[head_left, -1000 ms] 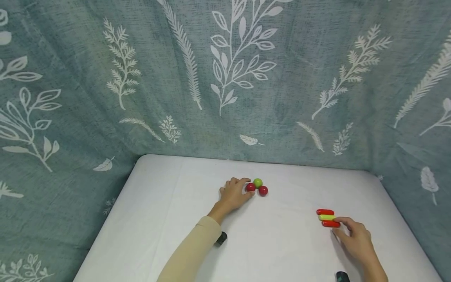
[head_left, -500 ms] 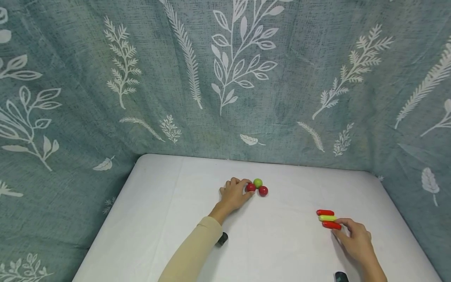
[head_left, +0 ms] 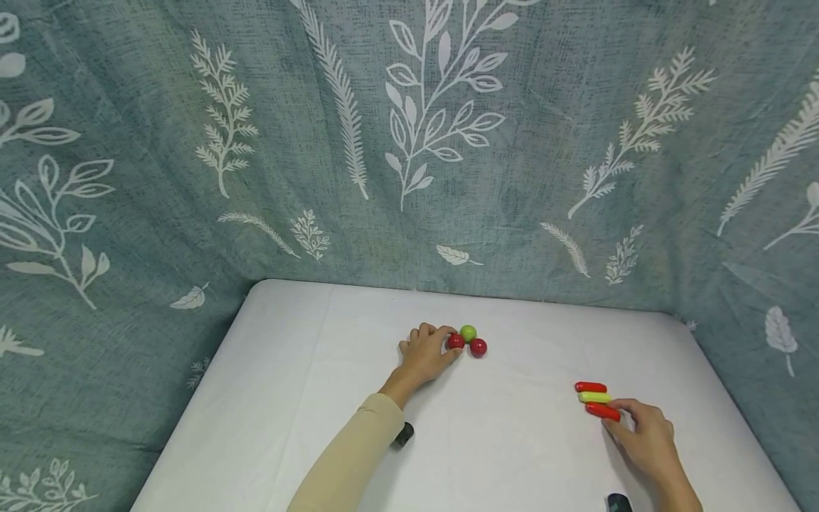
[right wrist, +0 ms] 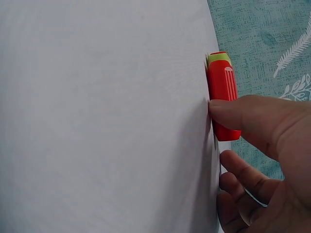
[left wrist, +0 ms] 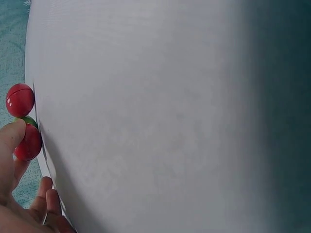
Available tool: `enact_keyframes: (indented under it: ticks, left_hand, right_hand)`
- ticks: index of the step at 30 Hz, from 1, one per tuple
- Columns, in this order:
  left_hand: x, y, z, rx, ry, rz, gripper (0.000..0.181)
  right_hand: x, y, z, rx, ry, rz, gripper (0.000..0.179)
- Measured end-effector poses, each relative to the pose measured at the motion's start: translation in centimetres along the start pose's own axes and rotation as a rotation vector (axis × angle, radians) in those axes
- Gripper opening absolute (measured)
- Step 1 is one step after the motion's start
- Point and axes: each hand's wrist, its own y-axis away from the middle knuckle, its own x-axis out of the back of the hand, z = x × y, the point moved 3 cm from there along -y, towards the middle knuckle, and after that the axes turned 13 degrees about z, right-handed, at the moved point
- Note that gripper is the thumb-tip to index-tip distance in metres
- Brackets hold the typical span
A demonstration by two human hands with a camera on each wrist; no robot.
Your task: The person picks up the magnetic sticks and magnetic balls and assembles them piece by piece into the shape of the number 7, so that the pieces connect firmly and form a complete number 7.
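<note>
In the head view my left hand (head_left: 425, 353) pinches a glossy red ball (head_left: 456, 342) between thumb and index finger, and the ball sits on the table. A green ball (head_left: 468, 333) and a second red ball (head_left: 478, 348) lie close beside it. The left wrist view shows the held red ball (left wrist: 30, 143) partly behind the thumb. My right hand (head_left: 646, 434) pinches the right end of the nearest red stubby stick (head_left: 601, 411). Beyond it lie a yellow-green stick (head_left: 595, 397) and another red stick (head_left: 590, 387). Ridges show on the held stick (right wrist: 223, 80) in the right wrist view.
A white cloth covers the table (head_left: 505, 441). Patterned green fabric (head_left: 409, 242) hangs along its back and sides. A dark small object (head_left: 404, 434) shows beside the left forearm, and another dark object (head_left: 618, 503) near the right wrist.
The nearest red stick has shifted slightly toward me with my right hand and tilted, its right end now farther from the yellow-green stick. My left hand and the balls stay in place.
</note>
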Motion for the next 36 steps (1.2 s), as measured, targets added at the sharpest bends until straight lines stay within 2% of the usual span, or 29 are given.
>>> enact_keyframes:
  ticks: [9, 14, 19, 26, 30, 36]
  left_hand:
    - [0.1, 0.0, -0.1, 0.01, 0.022, 0.001, 0.043]
    - [0.7, 0.2, -0.4, 0.016, 0.09, 0.018, 0.042]
    - [1.6, 0.6, -1.0, -0.007, 0.158, 0.045, 0.041]
    - [2.8, 1.9, -2.7, -0.003, 0.22, 0.053, 0.041]
    - [3.8, 2.9, -3.9, 0.01, 0.255, 0.057, 0.041]
    - [5.6, 4.5, -5.1, 0.014, 0.257, 0.06, 0.039]
  right_hand:
    - [-0.1, -0.2, -0.2, -0.034, 0.019, -0.027, 0.037]
    - [-0.1, -0.1, -0.3, -0.059, 0.01, -0.069, 0.038]
    - [0.5, 0.2, -0.7, -0.044, -0.012, -0.073, 0.037]
    - [1.0, 0.8, -2.8, -0.027, -0.065, -0.098, 0.037]
    - [1.0, 1.2, -4.1, 0.011, -0.076, -0.077, 0.034]
    - [0.7, 1.7, -6.6, 0.163, -0.145, -0.028, 0.028]
